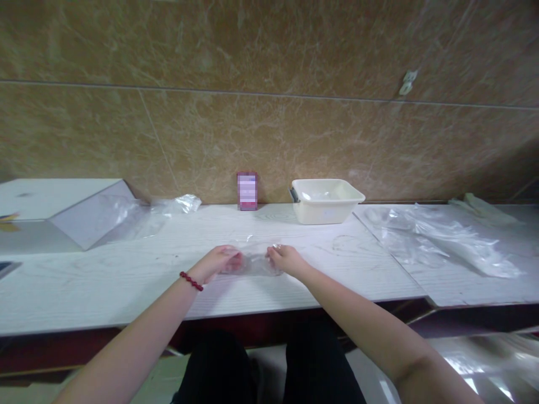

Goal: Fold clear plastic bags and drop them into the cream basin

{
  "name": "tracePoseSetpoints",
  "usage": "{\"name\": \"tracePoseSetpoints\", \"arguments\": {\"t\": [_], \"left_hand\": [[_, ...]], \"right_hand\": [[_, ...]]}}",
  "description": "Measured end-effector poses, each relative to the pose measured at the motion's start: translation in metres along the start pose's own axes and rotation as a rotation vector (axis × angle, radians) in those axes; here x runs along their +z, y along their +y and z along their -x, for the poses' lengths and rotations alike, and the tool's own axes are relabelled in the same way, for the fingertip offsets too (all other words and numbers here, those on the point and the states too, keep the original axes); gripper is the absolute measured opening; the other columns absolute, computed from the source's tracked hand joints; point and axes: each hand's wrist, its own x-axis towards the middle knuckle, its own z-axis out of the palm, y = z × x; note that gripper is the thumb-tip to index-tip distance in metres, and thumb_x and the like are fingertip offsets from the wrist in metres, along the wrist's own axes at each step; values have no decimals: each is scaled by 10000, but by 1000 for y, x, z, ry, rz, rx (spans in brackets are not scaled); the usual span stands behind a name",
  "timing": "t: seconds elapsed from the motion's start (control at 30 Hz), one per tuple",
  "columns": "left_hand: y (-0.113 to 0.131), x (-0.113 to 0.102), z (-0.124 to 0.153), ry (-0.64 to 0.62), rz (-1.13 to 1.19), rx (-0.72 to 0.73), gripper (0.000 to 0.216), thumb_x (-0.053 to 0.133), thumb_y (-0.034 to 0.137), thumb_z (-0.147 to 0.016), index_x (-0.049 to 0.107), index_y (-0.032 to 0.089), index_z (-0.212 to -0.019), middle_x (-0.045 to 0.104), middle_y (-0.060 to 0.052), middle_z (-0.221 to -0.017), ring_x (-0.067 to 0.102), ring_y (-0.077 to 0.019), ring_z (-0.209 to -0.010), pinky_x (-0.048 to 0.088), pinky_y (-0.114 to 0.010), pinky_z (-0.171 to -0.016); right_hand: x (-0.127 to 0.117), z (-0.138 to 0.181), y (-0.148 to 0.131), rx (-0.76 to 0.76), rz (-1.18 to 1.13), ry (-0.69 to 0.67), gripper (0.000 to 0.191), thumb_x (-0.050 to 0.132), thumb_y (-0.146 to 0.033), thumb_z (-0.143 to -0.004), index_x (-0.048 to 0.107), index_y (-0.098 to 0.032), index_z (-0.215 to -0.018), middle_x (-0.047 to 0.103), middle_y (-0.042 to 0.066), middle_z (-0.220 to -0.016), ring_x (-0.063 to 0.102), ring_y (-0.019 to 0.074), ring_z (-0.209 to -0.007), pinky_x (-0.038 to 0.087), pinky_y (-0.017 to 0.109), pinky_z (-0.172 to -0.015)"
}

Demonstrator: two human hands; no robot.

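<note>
A clear plastic bag (255,262) is stretched between my two hands, low over the white tabletop (168,280). My left hand (223,260), with a dark red bead bracelet (191,281) at its wrist, has its fingers at the bag's left end; they look partly inside or behind the film. At the other end my right hand (285,259) pinches the plastic between thumb and fingers. Whether anything lies inside the bag cannot be made out.
Beyond my hands a phone (247,191) leans on the tiled wall, beside a cream plastic bin (328,214). Clear bags (446,235) are spread at right. At left stand a white box (63,207) and more clear plastic (147,219).
</note>
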Motion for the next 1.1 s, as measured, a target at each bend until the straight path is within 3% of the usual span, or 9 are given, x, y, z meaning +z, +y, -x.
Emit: {"name": "tracePoseSetpoints", "arguments": {"t": [0.1, 0.23, 0.37, 0.6, 0.9, 1.1], "left_hand": [[3, 2, -6, 74, 11, -56, 251, 598, 338, -617, 535, 123, -729, 610, -69, -756, 584, -168, -711, 443, -295, -662], [3, -1, -13, 235, -270, 100, 218, 564, 329, -608, 546, 131, -696, 589, -23, -643, 555, -156, -637, 414, -266, -596], [0, -6, -23, 433, -527, 208, 217, 505, 325, -618, 578, 144, -711, 567, -9, -601, 529, -160, -616, 379, -251, -560], [-7, -8, -43, 481, -427, 148, 196, 455, 291, -621, 549, 135, -693, 533, 7, -609, 490, -124, -592, 358, -212, -530], [-15, -16, -63, 530, -486, 147, 157, 485, 276, -636, 525, 142, -708, 565, -9, -656, 513, -119, -611, 361, -203, -554], [-19, -23, -68, 530, -532, 110, 288, 541, 218, -608, 486, 149, -883, 586, -20, -761, 540, -115, -633, 382, -200, -573]], "right_hand": [[-5, -11, -1, 34, 140, 105, 281, 397, -357, -759, 586, -166, -677, 581, 12, -617, 506, 103, -581, 324, 193, -512], [-10, -19, 1, 79, 129, 160, 171, 470, -311, -702, 575, -176, -698, 595, 11, -685, 511, 101, -629, 332, 187, -543], [-8, -27, 3, 148, 78, 197, 191, 489, -345, -686, 580, -187, -743, 602, 21, -764, 522, 115, -686, 353, 200, -581], [-5, -42, 5, 183, 52, 215, 200, 473, -358, -700, 571, -184, -710, 590, 11, -685, 518, 105, -622, 353, 196, -537], [-3, -62, 11, 224, -2, 141, 193, 476, -316, -721, 566, -172, -812, 608, 5, -651, 528, 69, -478, 352, 164, -477], [-3, -74, 13, 215, 122, 113, 224, 516, -353, -685, 594, -167, -782, 608, 12, -607, 532, 84, -474, 354, 169, -477]]}}
